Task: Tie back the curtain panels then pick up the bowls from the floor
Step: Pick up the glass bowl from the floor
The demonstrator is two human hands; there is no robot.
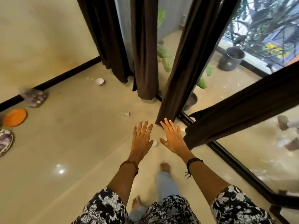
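Note:
Several dark brown curtain panels hang along the glass wall: one far left (103, 38), one in the middle (144, 50), one right of it (186, 65) and one nearest at right (239, 109). My left hand (141, 138) and my right hand (173, 136) are stretched out flat, fingers apart, holding nothing, just short of the third panel's hem. A small white bowl (99, 81) lies tipped on the floor near the far wall. Another small white bowl (154, 143) shows between my hands. A small pale object (127, 114) lies on the floor ahead.
An orange plate (14, 118), a patterned plate (5, 141) and a blurred patterned dish (35, 98) sit at the left by the black skirting. Glass doors with a black frame (233, 160) run along the right; plant pots (231, 58) stand outside. My bare feet are below.

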